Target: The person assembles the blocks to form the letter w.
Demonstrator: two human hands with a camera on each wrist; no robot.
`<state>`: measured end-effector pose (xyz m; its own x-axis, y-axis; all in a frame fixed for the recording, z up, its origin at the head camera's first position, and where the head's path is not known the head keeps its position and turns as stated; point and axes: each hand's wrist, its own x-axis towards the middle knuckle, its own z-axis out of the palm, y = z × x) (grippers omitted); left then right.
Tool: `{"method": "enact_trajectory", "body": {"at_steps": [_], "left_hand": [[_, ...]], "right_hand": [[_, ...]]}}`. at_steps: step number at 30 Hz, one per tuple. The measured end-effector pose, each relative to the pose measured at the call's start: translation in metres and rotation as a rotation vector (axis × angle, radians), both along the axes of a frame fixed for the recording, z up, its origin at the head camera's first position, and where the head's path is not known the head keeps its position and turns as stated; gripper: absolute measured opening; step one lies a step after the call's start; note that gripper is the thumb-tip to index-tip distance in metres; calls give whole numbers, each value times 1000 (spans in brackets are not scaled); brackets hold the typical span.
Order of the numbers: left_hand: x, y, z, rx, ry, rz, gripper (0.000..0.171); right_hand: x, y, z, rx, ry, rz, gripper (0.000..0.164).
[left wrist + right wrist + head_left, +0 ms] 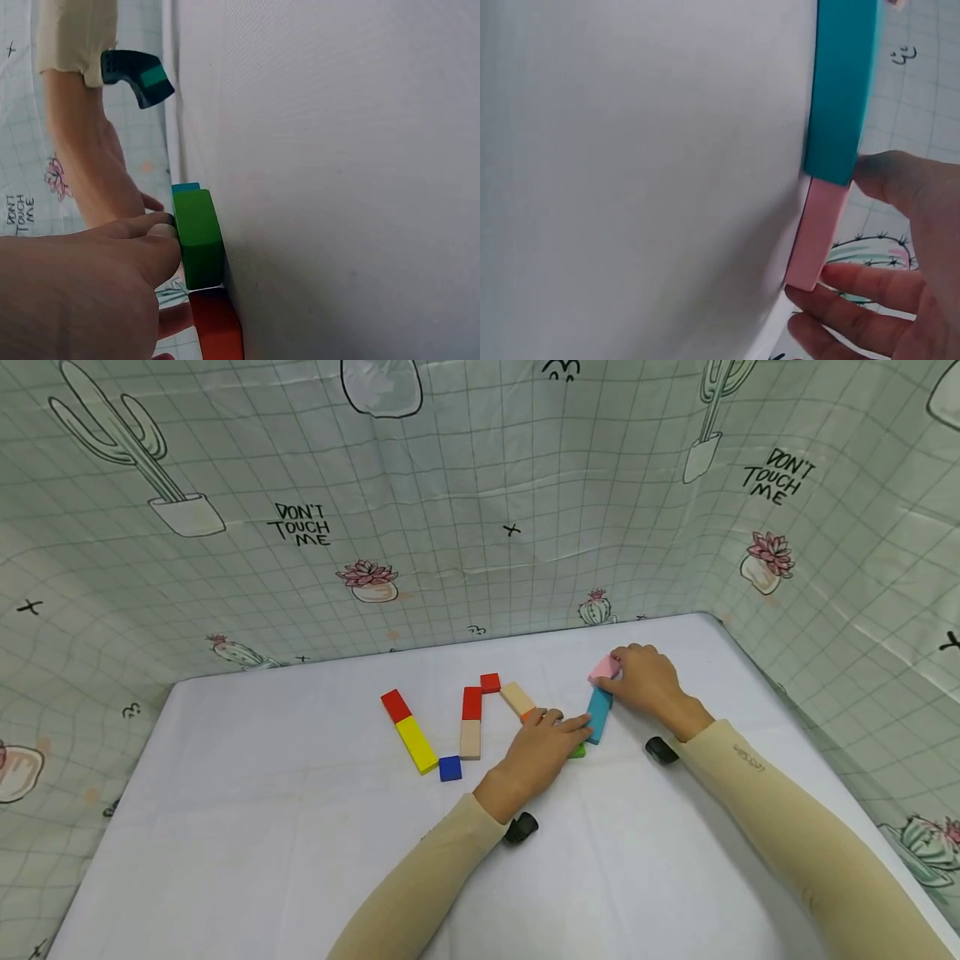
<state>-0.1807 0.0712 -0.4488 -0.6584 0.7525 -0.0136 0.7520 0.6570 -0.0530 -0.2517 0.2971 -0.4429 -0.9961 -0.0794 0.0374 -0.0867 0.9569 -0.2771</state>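
Observation:
At the far right of the row, my right hand (pixel 651 681) holds a pink block (pixel 604 668) between thumb and fingers. The thumb lies where the pink block meets a long light-blue block (pixel 598 717); in the right wrist view the two stand end to end, fingertips at the pink block's (pixel 817 236) outer end. My left hand (pixel 542 750) reaches over the row with fingers extended, touching a green block (pixel 200 240). Another finger is at a red-orange block (pixel 216 322) beside it. From the head view this hand covers most of the green block (pixel 578 751) and an orange block (pixel 528 716).
Left of the hands, the zigzag of blocks continues: a beige block (pixel 517 697), a small red block (pixel 490 683), a red-and-beige column, a dark-blue block (pixel 450 768), a yellow block (pixel 417 745) and a red block (pixel 396 705). A patterned curtain surrounds the white table (pixel 262 827).

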Motion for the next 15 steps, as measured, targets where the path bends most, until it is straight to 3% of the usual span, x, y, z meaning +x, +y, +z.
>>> {"method": "enact_trajectory", "body": {"at_steps": [15], "left_hand": [[-1, -1, -2, 6, -5, -3, 46]], "right_hand": [[2, 25, -2, -34, 42, 127, 59]]}}
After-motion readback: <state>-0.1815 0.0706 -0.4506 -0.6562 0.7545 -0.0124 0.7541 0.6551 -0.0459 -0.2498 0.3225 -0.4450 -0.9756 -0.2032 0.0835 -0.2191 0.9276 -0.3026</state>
